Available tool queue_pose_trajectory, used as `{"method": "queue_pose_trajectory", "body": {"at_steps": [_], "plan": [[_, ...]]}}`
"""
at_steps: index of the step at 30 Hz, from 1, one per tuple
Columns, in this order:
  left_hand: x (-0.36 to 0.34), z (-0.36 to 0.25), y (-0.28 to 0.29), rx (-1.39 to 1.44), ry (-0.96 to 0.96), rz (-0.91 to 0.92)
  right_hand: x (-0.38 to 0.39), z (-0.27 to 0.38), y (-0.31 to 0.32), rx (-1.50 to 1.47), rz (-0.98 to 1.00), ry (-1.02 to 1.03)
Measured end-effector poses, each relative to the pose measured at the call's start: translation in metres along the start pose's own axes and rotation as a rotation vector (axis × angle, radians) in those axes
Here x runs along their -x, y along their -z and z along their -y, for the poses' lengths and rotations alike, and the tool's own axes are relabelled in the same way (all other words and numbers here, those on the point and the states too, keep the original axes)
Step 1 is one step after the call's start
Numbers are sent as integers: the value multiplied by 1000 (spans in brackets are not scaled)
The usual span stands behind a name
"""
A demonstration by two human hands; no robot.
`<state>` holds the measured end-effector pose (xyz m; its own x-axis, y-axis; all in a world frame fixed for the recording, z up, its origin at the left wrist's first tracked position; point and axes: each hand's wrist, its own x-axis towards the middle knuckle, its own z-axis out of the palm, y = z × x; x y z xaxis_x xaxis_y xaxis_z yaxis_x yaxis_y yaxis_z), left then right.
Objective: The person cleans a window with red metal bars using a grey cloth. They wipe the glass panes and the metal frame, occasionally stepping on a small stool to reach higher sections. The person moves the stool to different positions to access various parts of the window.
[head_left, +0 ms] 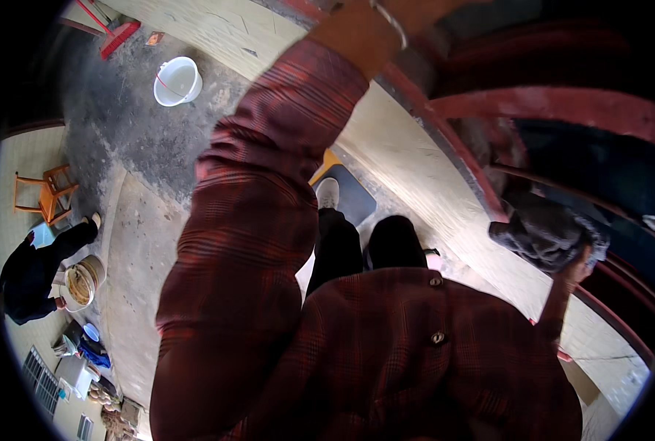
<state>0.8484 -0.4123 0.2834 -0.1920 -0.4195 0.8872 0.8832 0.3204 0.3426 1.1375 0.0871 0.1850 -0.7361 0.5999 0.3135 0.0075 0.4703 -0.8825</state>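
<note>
My right hand (pixel 582 266) is closed on a bunched dark grey cloth (pixel 544 231), which lies against the dark red window frame (pixel 482 180). My left arm, in a red plaid sleeve, reaches up across the view. At the upper edge, my left hand (pixel 416 13) is near the upper part of the frame, with a light bracelet (pixel 392 26) on its wrist. Its fingers are cut off and blurred, so their grip is hidden. Dark panes (pixel 592 169) show between the frame's bars.
My shoe (pixel 327 193) rests on a dark grey, yellow-edged platform (pixel 355 200) beside the pale wall (pixel 416 169). A white bucket (pixel 188 66) and a red broom (pixel 119 38) are on the concrete floor. At left, another person (pixel 26 279) holds a bucket (pixel 85 281) near a wooden chair (pixel 50 194).
</note>
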Motion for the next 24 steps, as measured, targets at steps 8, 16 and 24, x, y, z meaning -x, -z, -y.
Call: {"method": "queue_pose_trajectory", "body": {"at_steps": [8,16,24], "plan": [[62,-52,10,-1,321,124,48,-6,-13,-103,-17,-59],[39,-49,20,-130,373,148,50,20,-44,200,-232,-14],[28,-63,28,-164,417,154,47,8,-53,-35,-224,190]]}}
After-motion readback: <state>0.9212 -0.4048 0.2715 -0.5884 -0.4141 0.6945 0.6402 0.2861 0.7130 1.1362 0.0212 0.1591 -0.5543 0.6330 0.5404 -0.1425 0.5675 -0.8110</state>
